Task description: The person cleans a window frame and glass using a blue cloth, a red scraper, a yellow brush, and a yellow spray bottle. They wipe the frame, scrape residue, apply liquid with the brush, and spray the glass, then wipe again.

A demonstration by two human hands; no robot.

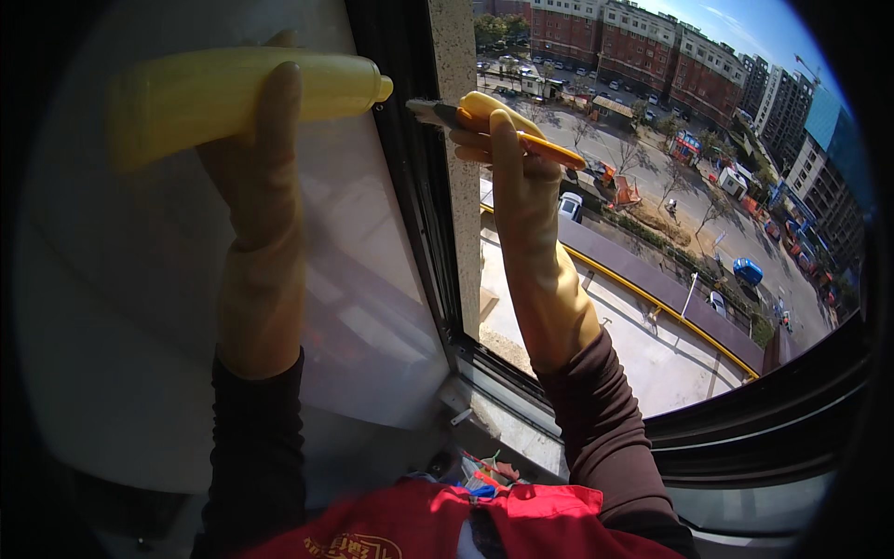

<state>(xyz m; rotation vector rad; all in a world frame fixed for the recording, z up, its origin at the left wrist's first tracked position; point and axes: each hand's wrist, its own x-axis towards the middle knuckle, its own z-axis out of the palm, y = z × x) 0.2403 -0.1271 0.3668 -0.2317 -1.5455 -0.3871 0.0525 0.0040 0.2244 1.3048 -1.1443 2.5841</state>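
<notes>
My left hand [262, 182], in a long pale-yellow rubber glove, grips a translucent yellow plastic bottle [328, 82]. The bottle lies nearly level, its small nozzle pointing right at the dark window frame [404, 168]; its base end is blurred. A matching glove covers my right hand [513, 164], which holds an orange-handled brush [552, 149] with grey bristles facing that frame. Another yellow handle-like piece [499, 112] sits in the same grip, and I cannot tell whether it belongs to the brush. A narrow gap separates nozzle and bristles.
On my left is a pale, smooth panel [363, 293]. The window stands open on my right, high above a street [733, 237] with cars and buildings. Below are a metal sill [513, 430] and several small items [489, 472] by my red vest [419, 520].
</notes>
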